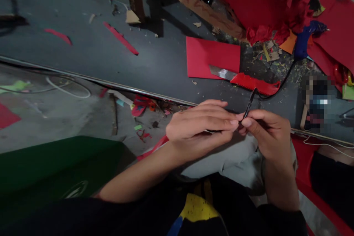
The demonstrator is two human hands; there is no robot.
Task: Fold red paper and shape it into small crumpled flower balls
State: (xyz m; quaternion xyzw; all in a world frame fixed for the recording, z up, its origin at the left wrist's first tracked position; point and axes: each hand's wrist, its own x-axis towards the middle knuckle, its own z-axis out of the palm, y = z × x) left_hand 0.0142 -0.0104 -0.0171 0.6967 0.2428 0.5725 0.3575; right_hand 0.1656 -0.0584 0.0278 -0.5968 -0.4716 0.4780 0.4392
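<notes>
Dark grey table (155, 62), scattered with paper scraps, lies beyond the fingertips; its metal-edged rim runs just past them, from far left down toward the right.

Red fringed paper mass (265, 3) is seen far beyond the fingers, up and to the right, against a cardboard strip (199, 5).

Red paper sheet (212, 59) is laid flat on the table, straight beyond the fingertips and well apart from them.

Green surface (55, 166) is seen low at left, nearer the body than the fingers.

Left hand (199, 125): fingers stretched out flat and close together, pointing right; the tips are met by those of the right hand. Thumb hidden beneath, so how it grips cannot be told.

Right hand (265, 132): fingers curled inward, thumb and forefinger pinched shut on a thin black cord (247, 112). The pinch sits right at the left fingertips.

Blue glue gun (305, 37) lies far beyond and to the right of the right fingers, among red scraps.

Red-handled utility knife (254, 84) rests on the table just beyond the pinched fingers, blade (221, 72) extended left over the corner of the red sheet.

Black cord: held between both sets of fingertips, rising from the pinch up and away to the knife handle, then curving right toward the glue gun. Whether it touches the knife cannot be told.

Thin red strips (120, 38) are noted far left of the fingers, on the table.
</notes>
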